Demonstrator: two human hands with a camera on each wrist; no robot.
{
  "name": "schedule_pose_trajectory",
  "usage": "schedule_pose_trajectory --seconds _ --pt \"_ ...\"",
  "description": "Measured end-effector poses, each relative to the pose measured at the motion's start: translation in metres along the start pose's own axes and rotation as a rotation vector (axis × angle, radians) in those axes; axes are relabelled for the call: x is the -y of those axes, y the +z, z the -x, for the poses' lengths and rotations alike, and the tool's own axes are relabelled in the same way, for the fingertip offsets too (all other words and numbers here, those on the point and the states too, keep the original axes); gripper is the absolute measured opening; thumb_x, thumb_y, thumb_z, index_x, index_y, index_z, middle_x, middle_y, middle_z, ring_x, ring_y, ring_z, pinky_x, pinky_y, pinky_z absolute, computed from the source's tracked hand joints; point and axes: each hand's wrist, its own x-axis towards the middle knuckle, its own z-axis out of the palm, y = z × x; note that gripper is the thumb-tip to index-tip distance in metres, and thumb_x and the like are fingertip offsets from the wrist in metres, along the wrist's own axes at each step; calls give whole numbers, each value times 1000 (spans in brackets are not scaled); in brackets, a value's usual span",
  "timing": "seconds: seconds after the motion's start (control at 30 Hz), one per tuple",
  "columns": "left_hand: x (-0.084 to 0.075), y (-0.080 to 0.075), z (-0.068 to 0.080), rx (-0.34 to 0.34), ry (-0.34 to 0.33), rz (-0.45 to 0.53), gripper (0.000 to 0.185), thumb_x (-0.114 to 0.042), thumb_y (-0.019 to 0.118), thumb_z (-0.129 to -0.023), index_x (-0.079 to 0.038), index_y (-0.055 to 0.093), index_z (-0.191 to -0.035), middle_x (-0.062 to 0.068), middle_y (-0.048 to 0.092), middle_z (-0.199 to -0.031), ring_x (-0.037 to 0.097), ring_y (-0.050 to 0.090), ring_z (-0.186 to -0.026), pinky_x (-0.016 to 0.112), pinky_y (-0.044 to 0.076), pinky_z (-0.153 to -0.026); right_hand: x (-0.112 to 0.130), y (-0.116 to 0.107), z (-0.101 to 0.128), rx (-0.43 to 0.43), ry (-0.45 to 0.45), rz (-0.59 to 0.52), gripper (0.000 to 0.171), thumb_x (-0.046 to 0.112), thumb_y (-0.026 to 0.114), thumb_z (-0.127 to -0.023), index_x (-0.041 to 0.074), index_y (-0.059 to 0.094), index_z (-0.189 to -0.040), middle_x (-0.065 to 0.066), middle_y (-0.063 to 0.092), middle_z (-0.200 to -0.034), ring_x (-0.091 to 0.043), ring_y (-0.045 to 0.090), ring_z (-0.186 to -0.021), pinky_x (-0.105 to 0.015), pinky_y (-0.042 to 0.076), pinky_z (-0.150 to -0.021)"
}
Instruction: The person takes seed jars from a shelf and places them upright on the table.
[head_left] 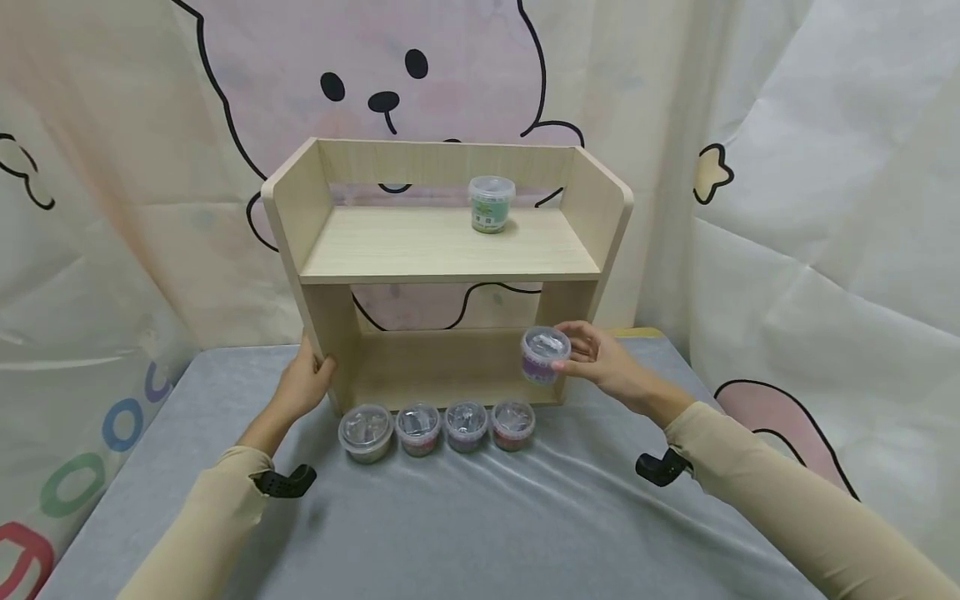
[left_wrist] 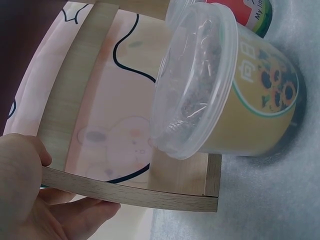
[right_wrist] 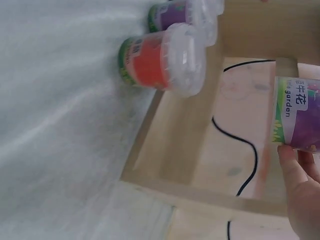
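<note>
My right hand (head_left: 603, 364) pinches a small lidded plastic tub with a purple label (head_left: 542, 367), held up in front of the shelf's lower compartment. In the right wrist view that tub (right_wrist: 300, 112) shows a green-edged label reading "garden". My left hand (head_left: 302, 385) grips the edge of the left side panel of a two-tier wooden shelf (head_left: 450, 250), thumb on one face and fingers on the other in the left wrist view. A tub with a green label (head_left: 491, 208) stands on the upper tier, right of centre.
Several clear-lidded tubs line up before the shelf's front edge: a larger yellowish tub (head_left: 366, 437) at left, a red-labelled tub (head_left: 513, 429) at right. A grey-blue cloth (head_left: 480, 525) covers the table. Behind hangs a printed curtain (head_left: 465, 67).
</note>
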Motion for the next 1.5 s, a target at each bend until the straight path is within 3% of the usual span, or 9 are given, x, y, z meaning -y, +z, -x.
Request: schedule_pose_trajectory --seconds 0.33,0.57,0.87,1.17,1.5 --pt "2 0 1 2 -8 -9 64 -20 41 -104 -8 9 -158 40 59 -123 52 60 -110 60 48 -84 -33 -10 6 2 29 65 63 12 70 -95 -2 36 -146 -28 51 -146 -43 45 -140 -25 50 -100" --pt "3 3 1 6 1 -9 63 -19 40 -104 -8 10 -158 40 58 -126 54 60 -112 62 48 -85 -57 -8 15 -4 17 42 61 9 70 -94 -4 37 -143 -32 52 -143 -45 48 -137 -23 51 -96" --pt "3 4 1 -22 0 -17 63 -21 42 -103 -9 12 -158 34 63 -109 46 62 -99 57 49 -78 -78 -6 24 9 31 28 63 9 71 -93 -5 35 -143 -34 52 -143 -43 50 -136 -21 50 -95" --pt "1 1 -1 -15 -6 -10 64 -21 41 -104 -9 10 -159 37 62 -118 51 61 -108 61 48 -85 -98 1 28 38 65 25 64 10 73 -91 -4 37 -142 -33 53 -143 -45 46 -139 -19 47 -96" --pt "1 0 -1 -10 -5 -6 64 -21 40 -104 -10 9 -159 39 58 -127 53 60 -113 63 47 -88 -116 4 29 28 70 22 58 5 71 -92 -11 38 -138 -39 46 -145 -52 43 -138 -19 47 -96"
